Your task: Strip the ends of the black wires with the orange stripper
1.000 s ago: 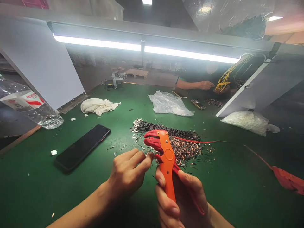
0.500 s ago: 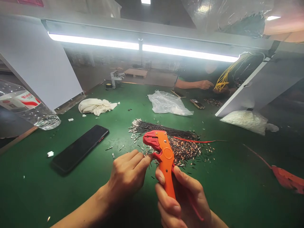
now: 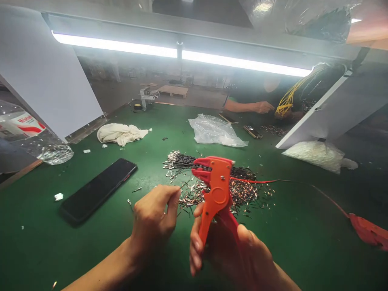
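An orange and red wire stripper (image 3: 218,194) stands upright in my right hand (image 3: 251,246), its red jaws parted and pointing left. Its handles are spread, with my fingers around the front one and my thumb at the rear one. Left of the tool, my left hand (image 3: 156,212) is closed in a pinch; whatever it holds is too small to make out. Behind the stripper lies a bundle of black wires (image 3: 188,160) with metal terminals at their left ends. A heap of short black clippings with copper-coloured ends (image 3: 245,194) spreads beside it.
A black phone (image 3: 100,190) lies at left, near a water bottle (image 3: 27,129) and a cream cloth (image 3: 121,134). Farther back are a plastic bag (image 3: 215,130) and a co-worker's hand (image 3: 263,107) near yellow wires. A red tool (image 3: 368,230) and a filled bag (image 3: 315,155) lie right.
My left hand has drawn back left, away from the stripper's jaws. The stripper has moved up and right and tilted the other way, and its handles have spread as my right-hand grip loosened.
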Available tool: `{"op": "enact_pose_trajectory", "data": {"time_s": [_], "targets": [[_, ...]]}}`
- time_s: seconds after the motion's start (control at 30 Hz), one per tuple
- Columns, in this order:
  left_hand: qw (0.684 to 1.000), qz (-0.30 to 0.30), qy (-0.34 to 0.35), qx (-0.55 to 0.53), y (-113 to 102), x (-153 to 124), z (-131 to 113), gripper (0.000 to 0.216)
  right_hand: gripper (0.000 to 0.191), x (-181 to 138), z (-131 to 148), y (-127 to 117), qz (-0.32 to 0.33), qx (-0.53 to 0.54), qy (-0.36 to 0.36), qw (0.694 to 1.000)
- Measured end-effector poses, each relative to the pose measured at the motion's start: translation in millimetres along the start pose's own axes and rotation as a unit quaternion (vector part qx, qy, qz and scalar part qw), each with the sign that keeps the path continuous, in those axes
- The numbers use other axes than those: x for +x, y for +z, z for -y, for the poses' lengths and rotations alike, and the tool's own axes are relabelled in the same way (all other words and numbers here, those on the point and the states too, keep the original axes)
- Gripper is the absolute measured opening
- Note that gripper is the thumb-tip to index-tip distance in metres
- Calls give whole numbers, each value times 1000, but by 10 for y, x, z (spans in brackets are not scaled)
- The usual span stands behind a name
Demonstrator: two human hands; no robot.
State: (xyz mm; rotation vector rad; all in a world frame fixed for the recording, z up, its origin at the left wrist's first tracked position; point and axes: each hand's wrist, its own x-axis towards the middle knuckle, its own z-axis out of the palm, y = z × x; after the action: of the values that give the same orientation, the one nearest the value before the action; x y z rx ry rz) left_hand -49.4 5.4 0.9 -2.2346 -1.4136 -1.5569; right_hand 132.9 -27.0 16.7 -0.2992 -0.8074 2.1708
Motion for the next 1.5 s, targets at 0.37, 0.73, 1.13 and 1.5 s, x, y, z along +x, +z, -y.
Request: {"op": "enact_pose_trajectory", "data": {"time_s": [0.37, 0.73, 1.13, 1.5], "targets": [[991, -4, 119, 67, -203, 160, -67, 20, 52, -12, 39, -44, -92, -82, -3, 992], [996, 63, 38, -48, -210, 165, -194, 12, 31, -31, -22, -100, -115, -319, -21, 941], [992, 76, 35, -89, -128, 93, -236, 9, 27, -18, -205, -175, -148, -129, 22, 980], [994, 80, 14, -75, -61, 37, -242, 8, 44, -4, -125, -44, -243, -269, 43, 931]]}}
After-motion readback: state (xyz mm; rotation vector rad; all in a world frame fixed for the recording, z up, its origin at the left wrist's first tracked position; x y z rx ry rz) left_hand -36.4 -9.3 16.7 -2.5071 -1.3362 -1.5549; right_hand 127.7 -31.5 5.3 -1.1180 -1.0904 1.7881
